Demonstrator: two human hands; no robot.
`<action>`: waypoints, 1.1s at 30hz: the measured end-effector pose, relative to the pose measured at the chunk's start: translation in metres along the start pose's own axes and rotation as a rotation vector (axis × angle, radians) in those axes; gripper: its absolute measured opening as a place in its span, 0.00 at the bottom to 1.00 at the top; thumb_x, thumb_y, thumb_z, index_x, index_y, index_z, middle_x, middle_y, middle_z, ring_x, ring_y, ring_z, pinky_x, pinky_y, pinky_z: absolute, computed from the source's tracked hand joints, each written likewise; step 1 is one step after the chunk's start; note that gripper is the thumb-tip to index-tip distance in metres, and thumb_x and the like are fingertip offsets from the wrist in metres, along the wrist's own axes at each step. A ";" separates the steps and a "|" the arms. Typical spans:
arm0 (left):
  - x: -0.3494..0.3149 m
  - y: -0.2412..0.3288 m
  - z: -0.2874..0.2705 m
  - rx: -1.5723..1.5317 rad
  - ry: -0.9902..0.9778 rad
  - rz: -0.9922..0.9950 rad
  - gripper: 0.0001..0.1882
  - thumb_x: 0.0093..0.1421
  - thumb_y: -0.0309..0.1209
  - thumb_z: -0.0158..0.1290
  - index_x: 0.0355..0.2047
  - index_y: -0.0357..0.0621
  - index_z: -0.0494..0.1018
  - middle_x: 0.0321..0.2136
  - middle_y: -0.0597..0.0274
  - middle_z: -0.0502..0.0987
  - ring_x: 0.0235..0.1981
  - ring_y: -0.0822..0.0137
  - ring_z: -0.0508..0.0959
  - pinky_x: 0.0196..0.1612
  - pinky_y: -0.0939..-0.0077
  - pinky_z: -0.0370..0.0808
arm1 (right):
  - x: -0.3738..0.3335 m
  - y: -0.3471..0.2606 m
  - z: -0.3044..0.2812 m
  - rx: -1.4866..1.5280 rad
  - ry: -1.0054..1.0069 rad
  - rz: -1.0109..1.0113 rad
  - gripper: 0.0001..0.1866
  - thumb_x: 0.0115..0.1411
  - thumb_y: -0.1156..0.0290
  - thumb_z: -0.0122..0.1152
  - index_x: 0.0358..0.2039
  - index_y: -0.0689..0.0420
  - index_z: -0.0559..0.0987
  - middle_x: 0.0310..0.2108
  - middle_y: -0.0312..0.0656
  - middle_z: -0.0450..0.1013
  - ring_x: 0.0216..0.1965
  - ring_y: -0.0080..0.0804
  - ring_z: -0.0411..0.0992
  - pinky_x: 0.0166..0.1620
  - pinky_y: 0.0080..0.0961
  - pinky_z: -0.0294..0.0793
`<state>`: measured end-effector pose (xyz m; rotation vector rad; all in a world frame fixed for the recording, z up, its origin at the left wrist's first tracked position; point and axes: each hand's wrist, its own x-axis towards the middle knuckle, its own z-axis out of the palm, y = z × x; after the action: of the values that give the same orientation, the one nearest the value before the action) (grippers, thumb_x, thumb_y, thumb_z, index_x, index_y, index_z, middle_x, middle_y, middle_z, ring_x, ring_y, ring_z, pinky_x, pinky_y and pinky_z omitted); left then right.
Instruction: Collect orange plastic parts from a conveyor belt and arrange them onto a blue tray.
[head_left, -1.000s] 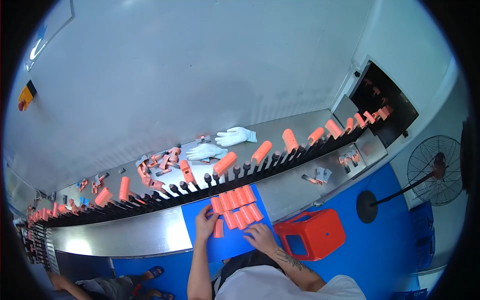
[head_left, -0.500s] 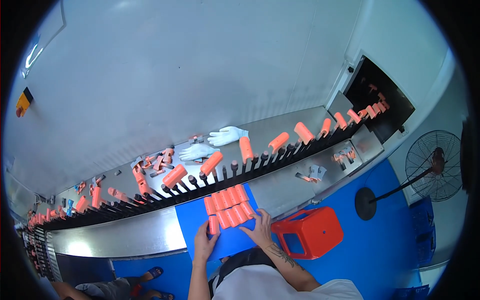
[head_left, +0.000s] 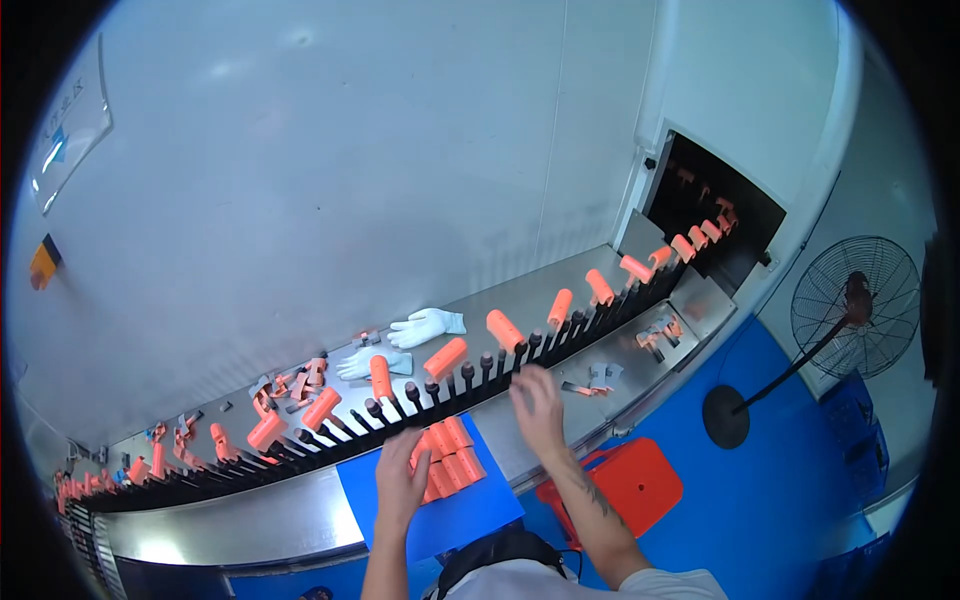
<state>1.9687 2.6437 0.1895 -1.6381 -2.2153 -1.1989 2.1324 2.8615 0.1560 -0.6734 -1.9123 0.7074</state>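
Head view, right hand shifted to pegs, left hand at orange pieces, both half-open, grips unclear

The metal bench bears a pair of white gloves, scattered orange and grey pieces, and a blue sheet on which orange half-round covers lie side by side in rows.
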 end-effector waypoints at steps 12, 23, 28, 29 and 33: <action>0.167 0.056 0.019 0.643 -0.366 0.027 0.11 0.55 0.28 0.58 0.38 0.38 0.76 0.29 0.46 0.80 0.34 0.49 0.82 0.34 0.57 0.77 | 0.182 -0.042 -0.044 -0.588 -0.818 -0.320 0.12 0.53 0.65 0.66 0.31 0.61 0.83 0.35 0.54 0.79 0.38 0.50 0.79 0.42 0.41 0.79; -0.002 0.008 0.102 0.197 -0.099 -0.692 0.17 0.53 0.40 0.63 0.35 0.38 0.82 0.29 0.49 0.82 0.31 0.51 0.82 0.37 0.61 0.78 | -0.035 0.046 0.004 -0.090 -0.784 -1.045 0.12 0.58 0.67 0.55 0.43 0.47 0.80 0.40 0.31 0.72 0.48 0.30 0.69 0.53 0.32 0.67; 0.006 -0.005 0.162 0.196 -0.146 -0.753 0.18 0.53 0.41 0.63 0.35 0.38 0.82 0.28 0.47 0.83 0.32 0.49 0.83 0.38 0.60 0.79 | -0.050 0.068 0.028 -0.116 -0.892 -1.098 0.09 0.58 0.65 0.56 0.39 0.44 0.80 0.37 0.29 0.71 0.48 0.28 0.68 0.52 0.30 0.66; 0.005 -0.010 0.171 0.159 -0.095 -0.762 0.19 0.53 0.41 0.63 0.37 0.37 0.82 0.29 0.47 0.83 0.32 0.50 0.84 0.38 0.61 0.79 | -0.047 0.069 0.029 -0.146 -0.857 -1.137 0.08 0.58 0.65 0.56 0.38 0.45 0.80 0.38 0.30 0.71 0.48 0.29 0.68 0.52 0.30 0.66; 0.024 -0.001 0.205 -0.104 -0.101 -0.768 0.22 0.57 0.40 0.62 0.44 0.33 0.80 0.34 0.49 0.84 0.33 0.59 0.84 0.38 0.67 0.79 | -0.036 0.098 -0.004 -0.294 -0.983 -0.913 0.10 0.59 0.64 0.57 0.40 0.47 0.81 0.40 0.34 0.73 0.47 0.33 0.68 0.55 0.33 0.64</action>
<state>2.0266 2.7967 0.0635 -0.8722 -3.0181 -1.4060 2.1649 2.9036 0.0663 0.5420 -2.8917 0.1234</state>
